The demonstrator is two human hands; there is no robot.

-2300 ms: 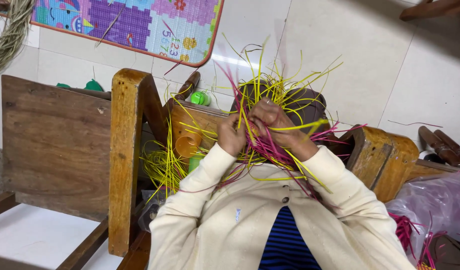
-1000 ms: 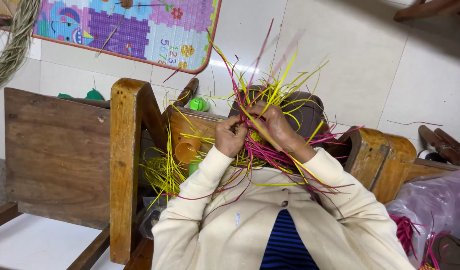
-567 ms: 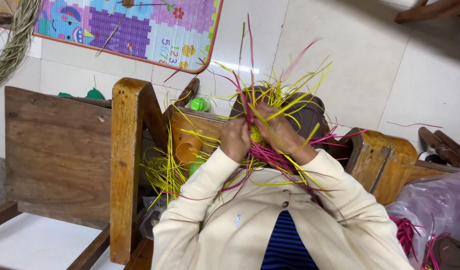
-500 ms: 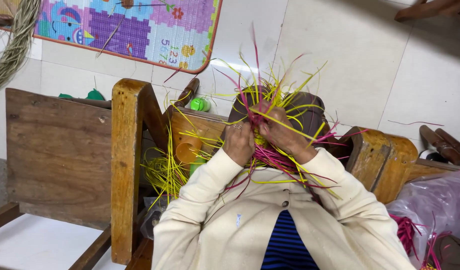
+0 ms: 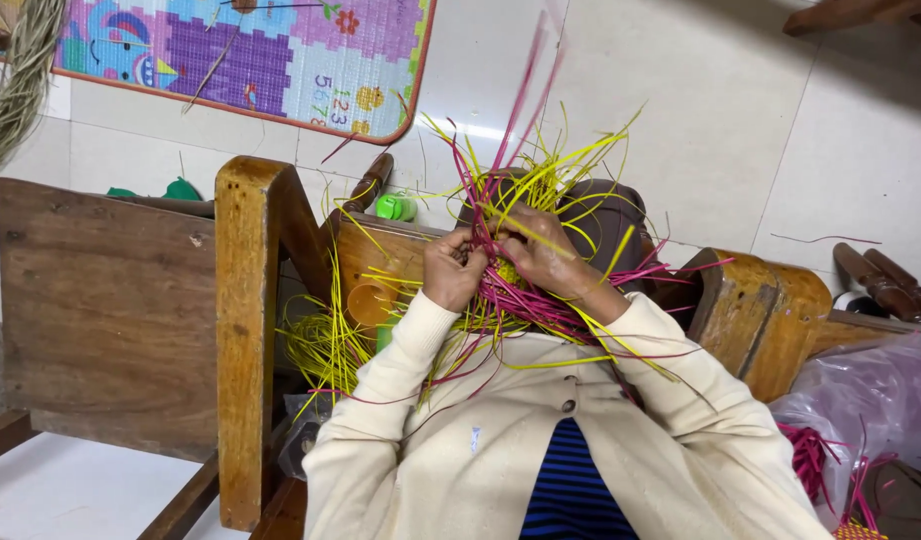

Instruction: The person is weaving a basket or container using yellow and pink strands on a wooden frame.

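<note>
Above the lap, both hands (image 5: 500,262) meet, gripping pink and yellow strips (image 5: 540,300); orange cup (image 5: 372,300) beside them.

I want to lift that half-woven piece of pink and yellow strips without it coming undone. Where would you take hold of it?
Probably at the dense woven core, where the left hand and right hand already hold it. Come from both sides, as they do, with a pinching grip. The loose strip ends fan out in every direction and would likely bend or slip if pulled.

Yellow and pink strips (image 5: 540,300), cream cardigan (image 5: 460,450), brown wooden chair (image 5: 245,330).
</note>
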